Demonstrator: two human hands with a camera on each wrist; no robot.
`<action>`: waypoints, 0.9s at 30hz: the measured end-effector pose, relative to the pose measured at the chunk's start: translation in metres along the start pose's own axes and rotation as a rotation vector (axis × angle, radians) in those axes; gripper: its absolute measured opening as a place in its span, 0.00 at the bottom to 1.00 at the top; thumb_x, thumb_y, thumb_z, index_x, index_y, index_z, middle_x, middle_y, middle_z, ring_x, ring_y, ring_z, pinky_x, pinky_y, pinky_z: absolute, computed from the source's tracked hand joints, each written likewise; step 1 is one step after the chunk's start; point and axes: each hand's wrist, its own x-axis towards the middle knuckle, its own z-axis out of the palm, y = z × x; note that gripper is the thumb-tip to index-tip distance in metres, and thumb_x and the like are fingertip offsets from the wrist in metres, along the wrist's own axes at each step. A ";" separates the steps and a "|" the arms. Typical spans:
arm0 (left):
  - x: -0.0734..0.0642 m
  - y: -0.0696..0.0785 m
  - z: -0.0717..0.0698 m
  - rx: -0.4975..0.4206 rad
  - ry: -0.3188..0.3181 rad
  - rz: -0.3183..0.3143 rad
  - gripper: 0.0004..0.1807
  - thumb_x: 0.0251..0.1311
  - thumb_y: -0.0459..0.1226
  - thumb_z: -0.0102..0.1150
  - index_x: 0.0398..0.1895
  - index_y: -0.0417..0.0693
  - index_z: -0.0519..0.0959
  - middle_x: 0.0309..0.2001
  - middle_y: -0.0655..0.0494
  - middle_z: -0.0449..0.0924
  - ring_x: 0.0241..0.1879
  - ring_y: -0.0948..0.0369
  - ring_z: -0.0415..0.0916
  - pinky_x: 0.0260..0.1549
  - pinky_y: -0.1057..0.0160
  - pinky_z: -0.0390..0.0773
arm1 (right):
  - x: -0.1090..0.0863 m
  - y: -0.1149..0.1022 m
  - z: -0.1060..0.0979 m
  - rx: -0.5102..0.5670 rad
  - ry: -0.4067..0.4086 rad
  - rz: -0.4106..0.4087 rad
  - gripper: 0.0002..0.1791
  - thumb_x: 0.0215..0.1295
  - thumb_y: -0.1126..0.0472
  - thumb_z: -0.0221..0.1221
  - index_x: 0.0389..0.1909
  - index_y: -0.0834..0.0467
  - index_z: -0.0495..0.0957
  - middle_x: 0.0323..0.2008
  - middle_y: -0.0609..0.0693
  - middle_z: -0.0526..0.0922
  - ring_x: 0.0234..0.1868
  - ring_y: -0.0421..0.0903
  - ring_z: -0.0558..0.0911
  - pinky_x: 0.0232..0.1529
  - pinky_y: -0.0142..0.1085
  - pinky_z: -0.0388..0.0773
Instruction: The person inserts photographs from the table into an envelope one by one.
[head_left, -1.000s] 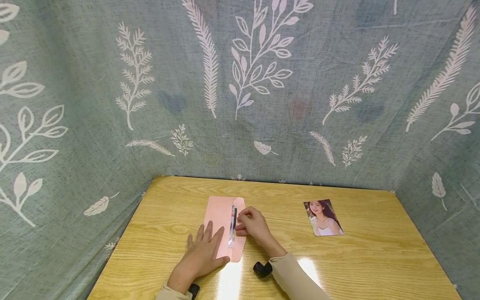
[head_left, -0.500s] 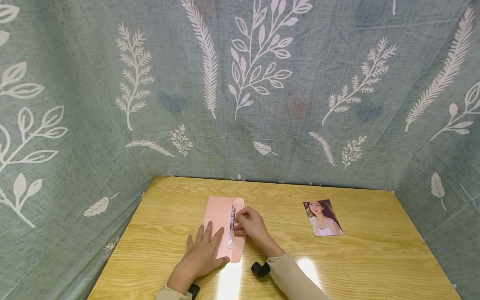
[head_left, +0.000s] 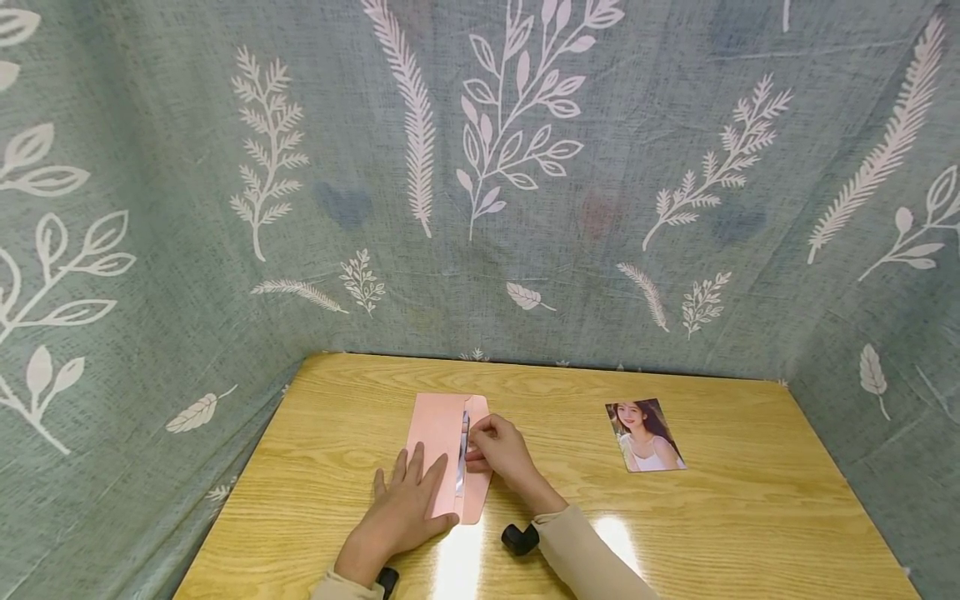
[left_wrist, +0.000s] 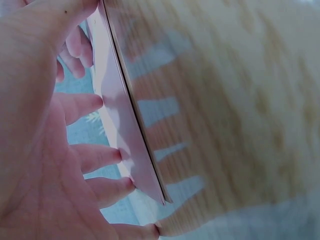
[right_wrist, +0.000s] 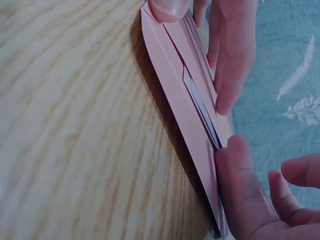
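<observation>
A pink envelope [head_left: 438,417] lies on the table, its flap open towards the right. Inside its mouth sits a glossy photo [head_left: 461,475], only a narrow strip of it showing. My left hand [head_left: 397,504] rests spread on the envelope's left part; in the left wrist view its fingertips touch the pink paper [left_wrist: 125,137]. At the mouth, fingers of my right hand [head_left: 506,454] press on the photo's edge. The right wrist view shows the photo strip [right_wrist: 202,107] in the slit, with two fingertips at its end and the other fingers held apart.
A portrait photo [head_left: 643,437] of a person in a white top lies face up on the right of the wooden table [head_left: 337,417]. A leaf-patterned curtain [head_left: 540,208] hangs behind and at both sides. Black wrist cameras [head_left: 520,540] sit at the cuffs.
My right hand has shifted slightly left, and the photo has slid further into the envelope; its dark edge no longer sticks out over the flap. The left hand has stayed in place.
</observation>
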 end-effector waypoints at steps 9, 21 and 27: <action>0.000 -0.002 0.001 0.003 0.006 0.001 0.49 0.57 0.64 0.64 0.77 0.51 0.62 0.77 0.33 0.47 0.74 0.33 0.43 0.58 0.21 0.47 | -0.002 -0.001 -0.001 -0.037 -0.024 0.016 0.09 0.72 0.65 0.55 0.45 0.69 0.75 0.38 0.65 0.81 0.34 0.56 0.86 0.34 0.44 0.85; 0.001 -0.002 0.003 0.013 -0.009 -0.012 0.49 0.57 0.65 0.63 0.77 0.52 0.61 0.77 0.35 0.46 0.74 0.33 0.43 0.59 0.21 0.47 | -0.008 -0.007 -0.017 -0.099 -0.095 -0.035 0.15 0.75 0.62 0.55 0.50 0.71 0.74 0.39 0.65 0.83 0.34 0.56 0.85 0.34 0.43 0.84; 0.000 -0.002 0.002 0.008 -0.011 -0.011 0.49 0.57 0.64 0.63 0.77 0.52 0.61 0.77 0.35 0.46 0.74 0.33 0.43 0.59 0.21 0.46 | -0.015 -0.013 -0.035 -0.176 -0.066 -0.066 0.14 0.76 0.61 0.55 0.51 0.69 0.75 0.40 0.63 0.83 0.36 0.59 0.84 0.35 0.45 0.83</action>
